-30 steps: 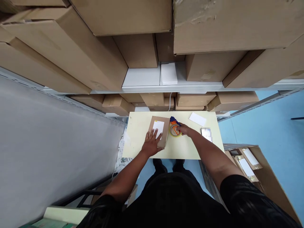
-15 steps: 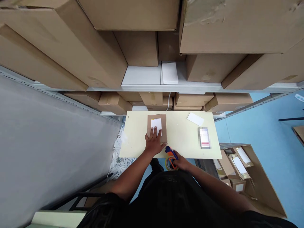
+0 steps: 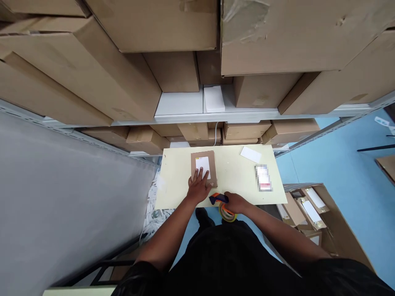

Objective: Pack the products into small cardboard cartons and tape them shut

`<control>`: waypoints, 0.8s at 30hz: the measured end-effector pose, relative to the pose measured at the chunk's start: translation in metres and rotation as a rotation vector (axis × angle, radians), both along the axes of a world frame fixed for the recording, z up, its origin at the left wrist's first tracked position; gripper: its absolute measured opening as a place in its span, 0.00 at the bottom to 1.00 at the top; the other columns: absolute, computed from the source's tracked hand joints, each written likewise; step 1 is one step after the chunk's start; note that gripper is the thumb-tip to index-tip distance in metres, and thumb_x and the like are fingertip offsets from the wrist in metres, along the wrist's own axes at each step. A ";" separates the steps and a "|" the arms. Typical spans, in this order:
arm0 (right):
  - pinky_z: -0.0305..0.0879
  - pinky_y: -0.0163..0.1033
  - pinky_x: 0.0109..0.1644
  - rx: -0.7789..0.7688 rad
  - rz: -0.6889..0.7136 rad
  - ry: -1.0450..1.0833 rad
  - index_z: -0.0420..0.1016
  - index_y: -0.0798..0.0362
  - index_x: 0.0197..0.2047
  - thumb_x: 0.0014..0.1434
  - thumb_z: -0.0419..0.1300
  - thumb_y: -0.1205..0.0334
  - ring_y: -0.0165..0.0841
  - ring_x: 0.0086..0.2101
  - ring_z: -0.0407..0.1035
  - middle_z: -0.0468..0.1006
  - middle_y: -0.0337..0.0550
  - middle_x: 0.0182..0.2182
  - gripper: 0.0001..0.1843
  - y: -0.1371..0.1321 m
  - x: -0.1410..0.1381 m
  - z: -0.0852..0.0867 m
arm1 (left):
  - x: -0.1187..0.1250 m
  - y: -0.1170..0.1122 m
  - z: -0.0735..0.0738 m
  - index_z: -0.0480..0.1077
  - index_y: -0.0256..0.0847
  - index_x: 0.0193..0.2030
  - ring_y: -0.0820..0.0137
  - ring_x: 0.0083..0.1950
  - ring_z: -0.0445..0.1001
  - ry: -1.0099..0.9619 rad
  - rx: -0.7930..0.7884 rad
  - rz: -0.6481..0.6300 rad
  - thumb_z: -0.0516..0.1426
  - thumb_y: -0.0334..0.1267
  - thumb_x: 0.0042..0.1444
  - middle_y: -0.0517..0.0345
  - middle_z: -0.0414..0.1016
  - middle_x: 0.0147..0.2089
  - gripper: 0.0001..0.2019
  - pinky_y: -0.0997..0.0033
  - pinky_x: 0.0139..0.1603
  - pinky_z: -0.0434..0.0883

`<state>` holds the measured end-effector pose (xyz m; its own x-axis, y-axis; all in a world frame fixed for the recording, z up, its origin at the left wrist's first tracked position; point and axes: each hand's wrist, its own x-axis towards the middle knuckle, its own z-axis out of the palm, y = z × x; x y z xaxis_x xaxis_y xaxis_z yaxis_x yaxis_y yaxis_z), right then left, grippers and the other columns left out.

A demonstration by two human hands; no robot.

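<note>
A small brown cardboard parcel [image 3: 206,165] with a white label lies on a pale yellow table [image 3: 179,176]. My left hand [image 3: 198,188] rests flat on the parcel's near end, fingers spread. At the table's near edge my right hand [image 3: 236,202] grips an orange and blue tape dispenser [image 3: 219,200], its roll of tape [image 3: 227,213] hanging just off the edge, close to the parcel's near right corner.
A white slip [image 3: 250,154] and a blurred label sheet [image 3: 263,178] lie on the table's right part. An open carton of small parcels [image 3: 311,209] stands on the blue floor at the right. Shelves stacked with cardboard boxes [image 3: 173,70] rise behind the table. A grey wall is at the left.
My right hand drew the tape dispenser from beside the parcel back over the table's near edge, then up to that edge. My left hand stayed on the parcel.
</note>
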<state>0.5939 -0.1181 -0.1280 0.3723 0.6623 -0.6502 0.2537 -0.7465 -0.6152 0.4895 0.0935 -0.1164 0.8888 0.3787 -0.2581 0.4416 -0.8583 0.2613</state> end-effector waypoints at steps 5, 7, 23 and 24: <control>0.62 0.40 0.36 -0.022 -0.389 0.045 0.68 0.48 0.54 0.51 0.59 0.63 0.39 0.31 0.72 0.77 0.39 0.31 0.25 -0.081 0.011 -0.008 | -0.001 -0.004 -0.004 0.48 0.50 0.78 0.49 0.80 0.35 -0.029 0.034 0.010 0.49 0.56 0.67 0.54 0.33 0.81 0.36 0.36 0.71 0.51; 0.65 0.42 0.41 0.032 -0.461 -0.053 0.70 0.49 0.52 0.51 0.57 0.64 0.40 0.36 0.73 0.77 0.43 0.36 0.22 -0.092 0.020 -0.015 | -0.001 -0.005 -0.004 0.48 0.50 0.78 0.49 0.80 0.35 -0.037 0.042 0.011 0.49 0.56 0.67 0.53 0.33 0.81 0.35 0.37 0.71 0.51; 0.62 0.36 0.36 0.070 -0.334 -0.439 0.78 0.52 0.48 0.56 0.58 0.65 0.37 0.35 0.73 0.80 0.45 0.35 0.17 -0.034 0.102 0.018 | -0.002 -0.005 -0.007 0.47 0.50 0.78 0.48 0.80 0.35 -0.071 -0.008 0.016 0.52 0.54 0.66 0.52 0.34 0.81 0.37 0.34 0.72 0.47; 0.63 0.36 0.37 0.110 -0.342 -0.450 0.77 0.52 0.51 0.56 0.58 0.65 0.37 0.35 0.74 0.81 0.44 0.36 0.19 -0.027 0.108 0.033 | -0.003 -0.005 -0.007 0.48 0.50 0.78 0.47 0.80 0.36 -0.084 -0.028 0.022 0.53 0.53 0.66 0.52 0.35 0.81 0.37 0.34 0.72 0.48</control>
